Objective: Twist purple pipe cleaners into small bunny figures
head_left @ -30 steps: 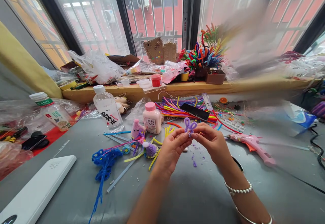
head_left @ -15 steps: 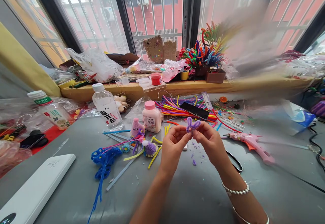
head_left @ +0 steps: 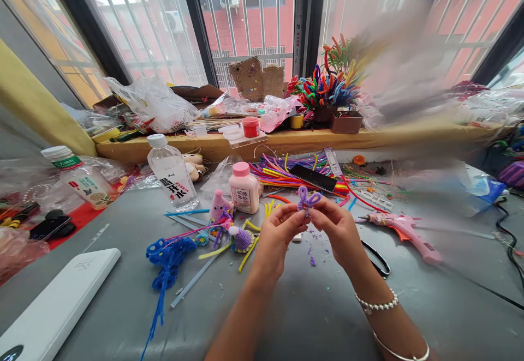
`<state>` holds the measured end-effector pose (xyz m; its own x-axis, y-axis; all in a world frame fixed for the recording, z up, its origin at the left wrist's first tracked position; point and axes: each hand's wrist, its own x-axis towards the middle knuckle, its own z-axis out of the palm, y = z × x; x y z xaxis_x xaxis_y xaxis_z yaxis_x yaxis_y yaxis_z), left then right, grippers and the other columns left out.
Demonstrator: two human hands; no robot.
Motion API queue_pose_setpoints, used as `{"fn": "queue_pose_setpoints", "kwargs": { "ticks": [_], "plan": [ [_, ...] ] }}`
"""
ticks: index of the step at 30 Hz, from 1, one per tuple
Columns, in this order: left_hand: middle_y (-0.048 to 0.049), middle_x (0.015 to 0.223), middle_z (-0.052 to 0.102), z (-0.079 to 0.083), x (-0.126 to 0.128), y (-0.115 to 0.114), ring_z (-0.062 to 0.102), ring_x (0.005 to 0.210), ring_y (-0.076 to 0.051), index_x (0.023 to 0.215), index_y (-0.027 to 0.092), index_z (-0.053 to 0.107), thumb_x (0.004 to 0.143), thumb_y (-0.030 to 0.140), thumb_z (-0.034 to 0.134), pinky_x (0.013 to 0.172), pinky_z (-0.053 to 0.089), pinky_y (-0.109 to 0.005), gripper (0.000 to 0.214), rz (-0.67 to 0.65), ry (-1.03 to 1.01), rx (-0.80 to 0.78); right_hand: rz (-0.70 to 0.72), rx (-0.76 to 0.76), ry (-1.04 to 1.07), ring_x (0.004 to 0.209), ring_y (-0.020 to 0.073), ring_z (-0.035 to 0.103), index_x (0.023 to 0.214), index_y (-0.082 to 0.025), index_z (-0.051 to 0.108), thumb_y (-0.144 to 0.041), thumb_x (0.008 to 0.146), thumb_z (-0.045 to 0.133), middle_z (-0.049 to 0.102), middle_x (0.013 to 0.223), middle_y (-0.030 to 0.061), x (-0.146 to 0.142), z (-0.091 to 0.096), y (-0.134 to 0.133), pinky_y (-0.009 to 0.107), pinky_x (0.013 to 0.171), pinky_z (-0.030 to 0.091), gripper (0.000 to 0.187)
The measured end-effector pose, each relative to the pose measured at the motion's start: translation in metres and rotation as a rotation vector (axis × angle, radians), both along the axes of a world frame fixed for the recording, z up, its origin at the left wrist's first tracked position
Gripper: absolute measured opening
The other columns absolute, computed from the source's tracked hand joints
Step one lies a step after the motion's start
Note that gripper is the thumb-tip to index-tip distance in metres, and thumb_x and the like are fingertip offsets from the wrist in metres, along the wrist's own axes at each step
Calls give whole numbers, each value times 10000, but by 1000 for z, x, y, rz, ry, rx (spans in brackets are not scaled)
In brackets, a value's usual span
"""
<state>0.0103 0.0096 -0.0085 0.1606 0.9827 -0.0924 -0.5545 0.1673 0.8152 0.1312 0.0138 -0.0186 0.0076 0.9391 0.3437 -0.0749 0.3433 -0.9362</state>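
Observation:
Between my two hands is a small purple pipe-cleaner piece (head_left: pixel 308 198) with two loops standing up like a bow or ears. My left hand (head_left: pixel 280 235) pinches its lower left side, and my right hand (head_left: pixel 333 227) pinches it from the right. The fingertips hide its lower part. Purple fuzz scraps (head_left: pixel 312 260) lie on the grey table (head_left: pixel 311 317) below. Left of my hands sit a pink knitted-looking figure (head_left: pixel 220 206), a small purple cone (head_left: pixel 242 239) and yellow pipe-cleaner pieces (head_left: pixel 248 254).
A pink glue gun (head_left: pixel 409 233) lies to the right, near a black band (head_left: pixel 377 257). Behind are a pink-capped bottle (head_left: pixel 244 189), a water bottle (head_left: pixel 174 175), a phone (head_left: pixel 313 178) and bundled pipe cleaners (head_left: pixel 274 170). Blue yarn (head_left: pixel 170 260) and a white power bank (head_left: pixel 65 306) lie left.
The purple piece has turned slightly and sits a little lower and further left, its right loop now more open. Both hands still pinch it.

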Motion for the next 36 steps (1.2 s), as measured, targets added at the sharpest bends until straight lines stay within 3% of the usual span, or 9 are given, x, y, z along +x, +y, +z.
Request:
{"fn": "queue_pose_setpoints", "kwargs": {
  "ticks": [5, 11, 16, 21, 25, 29, 36],
  "plan": [
    [12, 662, 656, 4, 0, -1, 627, 611, -98, 775, 149, 577, 597, 208, 733, 603, 462, -197, 244, 8, 9, -30, -6, -40, 74, 644, 142, 511, 768, -211, 608, -334, 714, 605, 584, 750, 18, -2, -4, 2, 247, 537, 420, 134],
    [31, 624, 622, 9, 0, -3, 615, 586, -87, 742, 160, 522, 584, 216, 737, 577, 445, -176, 273, -34, -12, -45, 123, -134, 245, 753, 170, 550, 693, -217, 625, -350, 650, 668, 593, 807, 21, -2, -5, 3, 294, 676, 450, 146],
    [54, 600, 582, 6, 2, -2, 608, 603, -86, 702, 164, 487, 591, 208, 732, 583, 445, -176, 273, -12, 26, -6, 132, -189, 302, 716, 157, 529, 700, -206, 643, -331, 639, 673, 570, 804, 22, -3, -7, 4, 286, 647, 444, 142],
    [6, 717, 643, -2, 2, 0, 608, 700, -125, 911, 177, 568, 641, 221, 693, 666, 461, -231, 301, 125, 264, 183, -36, -61, 118, 758, 163, 522, 717, -203, 647, -302, 696, 614, 549, 851, 34, -4, -10, 6, 275, 633, 435, 107],
    [-47, 797, 658, -6, 3, 1, 606, 742, -152, 840, 149, 603, 670, 258, 660, 671, 470, -247, 210, 172, 392, 257, -206, 13, -115, 699, 150, 511, 744, -187, 641, -279, 723, 586, 522, 890, 55, -6, -10, 5, 262, 548, 431, 109],
    [-24, 718, 633, -9, 5, 2, 596, 669, -129, 761, 149, 573, 672, 256, 656, 622, 470, -224, 162, 236, 431, 263, -345, 69, -264, 606, 123, 473, 754, -171, 631, -272, 720, 584, 525, 870, 49, -9, -10, 2, 252, 495, 416, 117],
    [-13, 737, 608, -17, 6, 3, 590, 686, -128, 790, 169, 537, 733, 277, 597, 616, 470, -225, 136, 250, 507, 333, -338, 63, -316, 682, 153, 538, 772, -154, 649, -296, 758, 557, 582, 851, 65, -8, -7, 1, 253, 509, 434, 170]
  ]
}}
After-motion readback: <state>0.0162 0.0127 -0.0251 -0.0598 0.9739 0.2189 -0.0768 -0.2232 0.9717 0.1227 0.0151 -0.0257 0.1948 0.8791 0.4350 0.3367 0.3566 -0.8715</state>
